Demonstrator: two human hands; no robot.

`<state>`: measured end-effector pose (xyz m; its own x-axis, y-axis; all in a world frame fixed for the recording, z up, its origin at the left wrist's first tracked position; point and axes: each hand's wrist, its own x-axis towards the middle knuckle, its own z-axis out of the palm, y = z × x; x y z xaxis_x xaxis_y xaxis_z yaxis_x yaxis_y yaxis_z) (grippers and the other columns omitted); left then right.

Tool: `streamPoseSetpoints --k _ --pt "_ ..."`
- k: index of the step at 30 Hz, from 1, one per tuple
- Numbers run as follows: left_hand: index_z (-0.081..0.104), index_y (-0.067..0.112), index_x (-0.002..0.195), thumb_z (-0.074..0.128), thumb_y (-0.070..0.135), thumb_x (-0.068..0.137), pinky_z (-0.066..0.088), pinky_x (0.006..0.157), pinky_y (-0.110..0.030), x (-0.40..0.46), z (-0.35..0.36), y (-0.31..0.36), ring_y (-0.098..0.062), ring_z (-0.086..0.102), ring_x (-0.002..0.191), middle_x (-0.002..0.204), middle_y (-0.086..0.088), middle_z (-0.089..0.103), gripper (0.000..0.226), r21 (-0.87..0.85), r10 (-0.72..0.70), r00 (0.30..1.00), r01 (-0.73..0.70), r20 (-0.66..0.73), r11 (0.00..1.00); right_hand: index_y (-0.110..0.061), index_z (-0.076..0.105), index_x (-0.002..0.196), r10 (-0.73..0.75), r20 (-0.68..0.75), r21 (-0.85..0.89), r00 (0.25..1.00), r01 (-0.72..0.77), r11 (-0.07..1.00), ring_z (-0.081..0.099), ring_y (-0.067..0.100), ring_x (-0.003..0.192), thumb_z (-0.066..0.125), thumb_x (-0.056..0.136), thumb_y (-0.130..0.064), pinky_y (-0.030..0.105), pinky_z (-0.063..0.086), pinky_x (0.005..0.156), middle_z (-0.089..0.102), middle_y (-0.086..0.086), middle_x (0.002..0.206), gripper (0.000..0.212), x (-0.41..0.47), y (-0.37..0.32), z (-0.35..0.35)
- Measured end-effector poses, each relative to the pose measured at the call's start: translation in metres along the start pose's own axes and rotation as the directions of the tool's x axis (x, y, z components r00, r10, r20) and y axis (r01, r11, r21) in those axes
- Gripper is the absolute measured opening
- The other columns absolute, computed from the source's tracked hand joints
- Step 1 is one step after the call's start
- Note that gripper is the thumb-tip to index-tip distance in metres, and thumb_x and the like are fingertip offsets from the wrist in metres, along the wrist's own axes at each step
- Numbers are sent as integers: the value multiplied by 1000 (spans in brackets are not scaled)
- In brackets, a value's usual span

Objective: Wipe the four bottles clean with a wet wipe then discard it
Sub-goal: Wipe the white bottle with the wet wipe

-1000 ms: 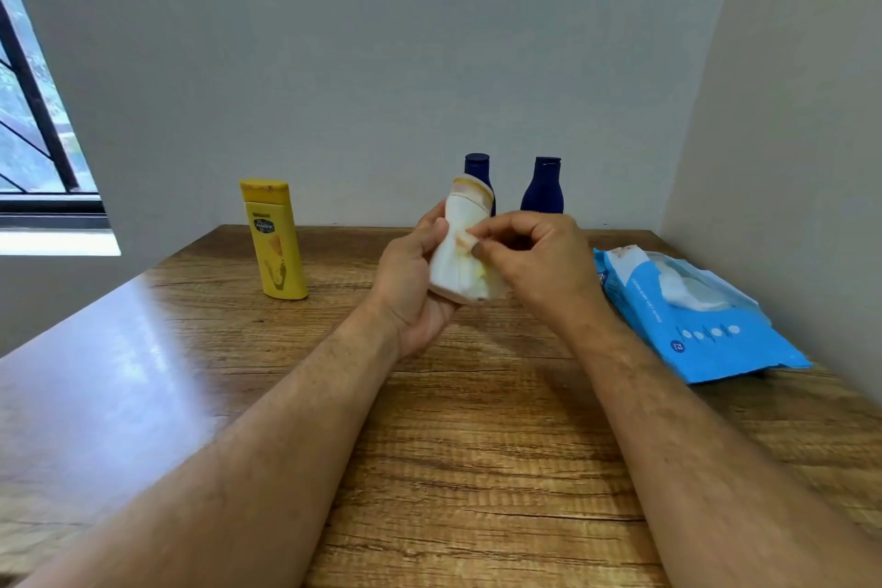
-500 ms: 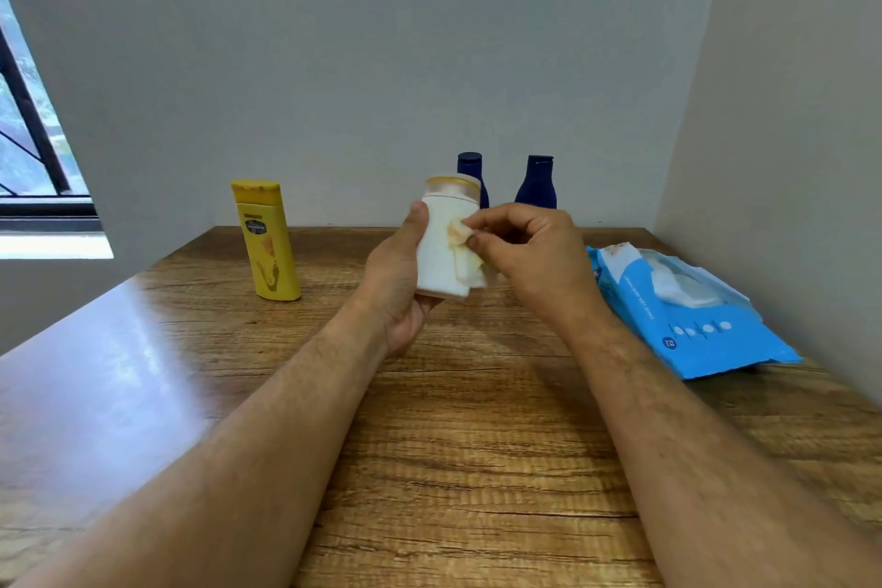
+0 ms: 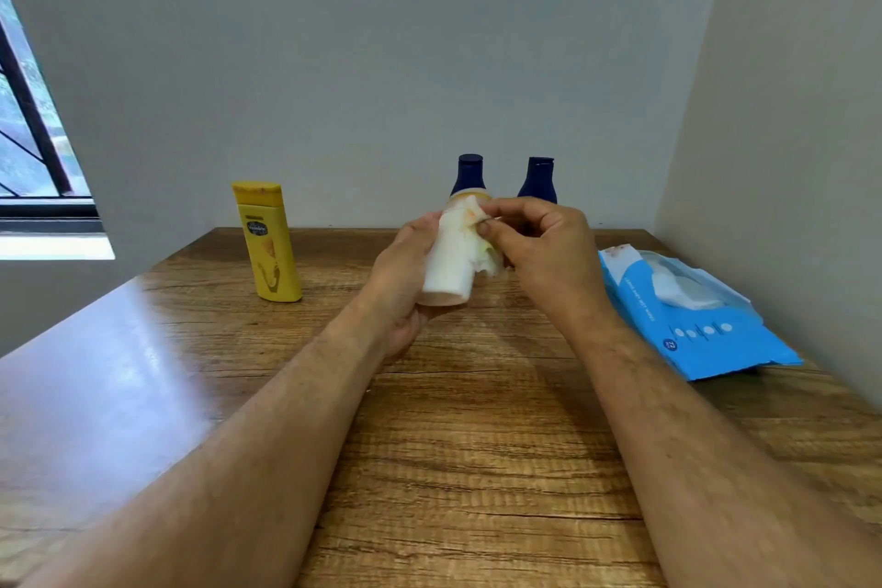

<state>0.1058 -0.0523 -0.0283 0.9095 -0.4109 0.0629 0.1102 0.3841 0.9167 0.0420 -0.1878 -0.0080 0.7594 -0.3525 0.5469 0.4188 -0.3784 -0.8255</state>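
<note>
Partly hidden by the left hand (image 3: 405,267) gripping it above the wooden counter (image 3: 477,444), the white plastic bottle (image 3: 448,267) is rubbed with a stained white wet wipe (image 3: 475,229) pinched in the right hand (image 3: 539,248), both masking two dark-blue bottles (image 3: 470,174) behind.

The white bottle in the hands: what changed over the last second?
The left hand turned the white bottle upright, then tilted it slightly, while the right hand kept rubbing the wet wipe near its top. Yellow bottle, blue bottles and wipes pack stayed put.
</note>
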Motion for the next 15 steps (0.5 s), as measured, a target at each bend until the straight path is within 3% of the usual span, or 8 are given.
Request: streamPoseSetpoints --k 2,6,8,11,13,15 --pt "54 16 132 49 39 105 62 64 -42 -1 0 1 -24 75 83 117 -17 71 35 -7 -31 1000 31 -1 1000 -32 75 88 14 96 0 995 -14 1000 68 1 86 78 83 -13 14 54 69 73 -11 92 20 -1 0 0" --pt "49 22 137 50 31 106 56 90 -62 4 -4 0 -35 73 103 123 -17 69 33 -88 -22 998 17 -56 996 -27 76 80 54 353 -1 934 -57 998 69 3 78 77 80 -3 18 54 65 75 -6 83 24 -4 -4 -1" --pt "52 25 135 49 29 106 56 90 -62 5 -4 0 -32 74 99 117 -13 71 29 -76 7 997 -13 -73 997 -26 77 81 52 371 8 927 -60 998 69 3 77 78 80 -2 18 54 65 75 -6 82 24 -5 -4 -1" --pt "54 24 133 47 27 107 62 71 -44 2 -2 -2 -22 75 85 108 -4 74 27 -4 46 999 -46 -17 999 -30 75 84 16 185 -9 983 -15 1000 67 -2 79 78 82 -12 14 52 65 74 -10 85 19 -4 -2 1" --pt "53 23 134 47 28 107 57 57 -33 0 0 -4 -16 71 75 107 -3 72 28 58 68 997 -69 19 996 -29 75 92 -13 13 -32 1000 13 999 66 -3 83 77 85 -19 13 54 67 72 -13 89 13 -1 -1 0" --pt "53 23 135 48 27 106 53 55 -30 -1 1 -5 -13 68 69 107 -3 70 29 85 93 995 -96 41 992 -26 75 101 -34 -95 -48 995 30 998 67 1 87 73 89 -23 16 56 71 72 -12 92 12 2 0 -3"
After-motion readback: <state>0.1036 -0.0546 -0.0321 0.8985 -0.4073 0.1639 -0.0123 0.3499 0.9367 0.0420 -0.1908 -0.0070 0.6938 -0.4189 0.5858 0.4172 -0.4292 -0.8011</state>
